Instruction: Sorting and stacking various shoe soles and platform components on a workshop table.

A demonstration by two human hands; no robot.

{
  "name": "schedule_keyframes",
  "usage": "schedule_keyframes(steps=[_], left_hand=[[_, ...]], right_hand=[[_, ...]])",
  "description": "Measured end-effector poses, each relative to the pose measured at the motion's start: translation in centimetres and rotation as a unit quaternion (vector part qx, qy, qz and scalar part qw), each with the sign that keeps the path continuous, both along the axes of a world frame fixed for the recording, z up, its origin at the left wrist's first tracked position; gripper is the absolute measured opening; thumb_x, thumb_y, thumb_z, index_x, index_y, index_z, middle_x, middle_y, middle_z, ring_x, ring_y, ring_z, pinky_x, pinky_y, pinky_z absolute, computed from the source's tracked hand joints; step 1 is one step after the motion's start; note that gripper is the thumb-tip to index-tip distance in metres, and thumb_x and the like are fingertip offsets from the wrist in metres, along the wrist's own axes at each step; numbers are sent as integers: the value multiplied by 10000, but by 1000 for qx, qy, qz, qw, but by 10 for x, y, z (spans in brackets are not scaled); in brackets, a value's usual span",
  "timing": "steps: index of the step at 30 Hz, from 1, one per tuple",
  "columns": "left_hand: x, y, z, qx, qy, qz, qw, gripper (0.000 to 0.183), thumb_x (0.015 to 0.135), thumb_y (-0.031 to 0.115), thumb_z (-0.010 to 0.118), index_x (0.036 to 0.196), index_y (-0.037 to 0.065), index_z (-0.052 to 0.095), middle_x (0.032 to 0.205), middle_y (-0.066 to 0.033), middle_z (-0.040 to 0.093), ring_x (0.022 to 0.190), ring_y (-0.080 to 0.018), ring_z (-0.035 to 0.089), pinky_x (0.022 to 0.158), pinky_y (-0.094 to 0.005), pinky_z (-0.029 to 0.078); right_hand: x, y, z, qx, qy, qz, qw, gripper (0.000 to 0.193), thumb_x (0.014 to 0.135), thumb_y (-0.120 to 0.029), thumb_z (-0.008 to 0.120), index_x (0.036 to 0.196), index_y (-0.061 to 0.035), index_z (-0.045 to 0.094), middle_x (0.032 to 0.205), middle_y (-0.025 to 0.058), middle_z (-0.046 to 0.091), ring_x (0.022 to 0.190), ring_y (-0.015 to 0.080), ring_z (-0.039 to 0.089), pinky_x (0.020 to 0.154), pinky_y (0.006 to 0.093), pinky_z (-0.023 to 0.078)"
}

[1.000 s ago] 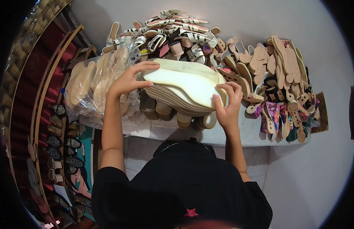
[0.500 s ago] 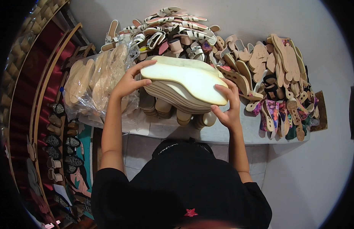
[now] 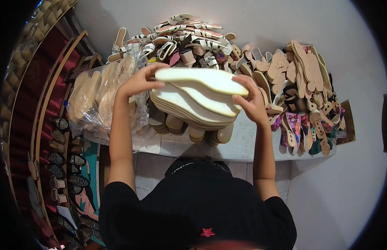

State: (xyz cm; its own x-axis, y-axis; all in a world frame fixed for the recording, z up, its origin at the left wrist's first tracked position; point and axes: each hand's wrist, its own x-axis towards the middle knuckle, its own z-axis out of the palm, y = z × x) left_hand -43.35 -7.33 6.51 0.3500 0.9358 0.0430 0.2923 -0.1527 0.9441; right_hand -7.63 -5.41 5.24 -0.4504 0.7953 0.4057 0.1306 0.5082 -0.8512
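My left hand [image 3: 140,81] and my right hand [image 3: 251,101] hold one cream shoe sole [image 3: 199,80] by its two ends, lifted just above a stack of cream soles [image 3: 189,109] on a white table [image 3: 243,143]. The left fingers curl over the heel end; the right fingers grip the toe end. Under the stack stand several beige heels [image 3: 196,134].
A clear plastic bag of tan insoles [image 3: 97,96] lies left of the stack. White strappy sandals [image 3: 181,37] are heaped behind. Tan soles and floral uppers [image 3: 306,100] pile up at the right. A shelf of dark shoes [image 3: 60,158] runs along the left.
The top cream sole has risen off the stack and turned flatter, and both hands have moved up and away from me with it.
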Motion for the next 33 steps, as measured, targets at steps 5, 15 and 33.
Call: schedule_keyframes(steps=[5, 15, 33], left_hand=[[3, -6, -14, -1, -47, 32, 998, 654, 660, 51, 758, 1245, 64, 467, 1166, -57, 551, 1078, -167, 515, 934, -318, 414], [7, -7, -17, 53, -103, 122, 986, 308, 793, 85, 653, 1087, 4, 605, 1094, -52, 608, 925, -117, 564, 864, -272, 445], [17, -50, -26, 321, -37, 234, 917, 207, 637, -46, 735, 832, 1, 681, 982, -96, 628, 913, -158, 586, 793, -287, 469]], right_hand=[[2, 7, -20, 8, 84, -2, 996, 450, 745, -191, 648, 1145, 0, 571, 1182, 129, 501, 1128, 210, 460, 947, 316, 372], [-3, 7, -33, -141, 287, -16, 947, 461, 863, -167, 564, 1259, 33, 438, 1186, 170, 506, 1025, 280, 588, 823, 382, 530], [-21, -15, -27, 4, 264, -50, 963, 474, 834, -222, 613, 1213, 31, 484, 1251, 140, 409, 1105, 243, 500, 900, 363, 478]])
